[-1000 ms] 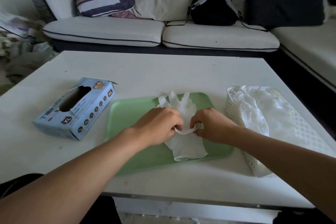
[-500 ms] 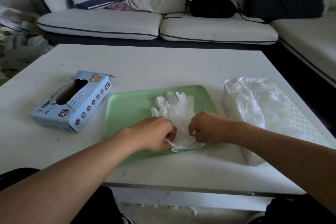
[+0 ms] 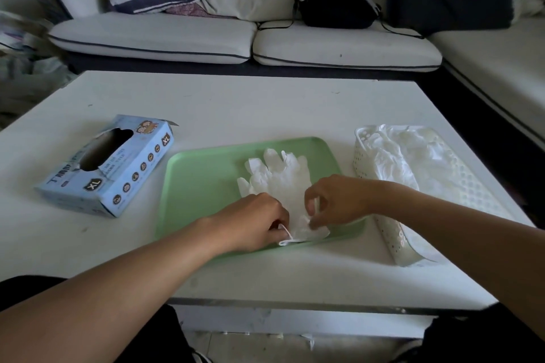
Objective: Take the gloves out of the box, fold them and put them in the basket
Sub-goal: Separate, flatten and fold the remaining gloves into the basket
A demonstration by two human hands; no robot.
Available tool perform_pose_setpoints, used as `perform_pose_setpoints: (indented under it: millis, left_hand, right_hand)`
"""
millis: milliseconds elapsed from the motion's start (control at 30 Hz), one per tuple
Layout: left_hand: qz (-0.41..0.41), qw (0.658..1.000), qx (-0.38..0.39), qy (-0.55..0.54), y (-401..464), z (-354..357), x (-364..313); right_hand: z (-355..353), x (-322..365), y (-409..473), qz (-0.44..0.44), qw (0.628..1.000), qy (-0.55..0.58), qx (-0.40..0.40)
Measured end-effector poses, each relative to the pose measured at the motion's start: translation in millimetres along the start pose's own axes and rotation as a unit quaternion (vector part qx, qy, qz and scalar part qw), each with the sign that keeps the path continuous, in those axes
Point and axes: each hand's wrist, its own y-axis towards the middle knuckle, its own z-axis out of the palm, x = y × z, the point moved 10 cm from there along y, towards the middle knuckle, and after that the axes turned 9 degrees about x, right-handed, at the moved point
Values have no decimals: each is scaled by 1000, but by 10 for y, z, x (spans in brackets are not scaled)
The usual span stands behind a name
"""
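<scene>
A white glove (image 3: 280,183) lies flat, fingertips pointing away. A blue box (image 3: 109,166) lies open at left. A white basket (image 3: 398,233) of gloves sits right.

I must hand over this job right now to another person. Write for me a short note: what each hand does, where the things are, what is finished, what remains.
Left hand: pinches the cuff end of the glove, at the near edge of the green tray.
Right hand: fingers curled, pinching the same cuff from the other side.
Glove: lies flat on the tray, fingers pointing away, not yet folded.
Box: on the table left of the tray, opening on top; how many gloves remain inside cannot be seen.
Basket: right of the tray, already holding white gloves.
Left to do: fold this glove, put it in the basket, then go on with the box.
</scene>
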Motion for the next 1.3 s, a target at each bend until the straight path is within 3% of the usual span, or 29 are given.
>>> perform_pose_setpoints:
  millis: [200, 333, 400, 500, 567, 667, 767, 867, 933, 1000, 1067, 1100, 1300]
  left_hand:
    - [-23, 1000, -2, 11, 6, 23, -8]
    - [-76, 997, 5, -14, -36, 23, -18]
    - [-114, 993, -24, -13, -56, 0, -58]
    - [-167, 983, -81, 6, -110, -45, -84]
    - [-163, 980, -116, 11, -115, -82, -89]
    - [-142, 975, -172, -20, -112, -241, -23]
    - [-65, 964, -235, -104, -157, -614, -1]
    - [20, 928, -300, -220, -297, -1075, -38]
    - [23, 879, -318, -355, -387, -1268, 26]
    - [22, 817, -314, -483, -410, -1368, 91]
    - [27, 778, -286, -559, -392, -1416, 78]
    - [26, 768, -270, -580, -376, -1422, 56]
    - [0, 770, -237, -593, -351, -1431, -43]
  right_hand:
    - [108, 27, 113, 23, 998, -1, -59]
    - [180, 18, 160, 23, 997, 62, -37]
    - [219, -37, 165, 28, 986, 165, -13]
    - [264, -58, 146, 25, 911, 410, 33]
    - [259, -15, 127, 18, 860, 507, 57]
    - [198, 24, 81, 14, 815, 574, 75]
    - [-88, -34, -19, -10, 799, 600, 37]
    - [-490, -75, -223, -81, 788, 610, -17]
    - [-686, 76, -384, -184, 775, 605, -6]
    - [-802, 271, -520, -274, 819, 505, -10]
    - [-807, 400, -523, -287, 871, 393, -71]
    - [-815, 418, -491, -276, 875, 385, -103]
    - [-1007, 180, -531, -235, 753, 578, -207]
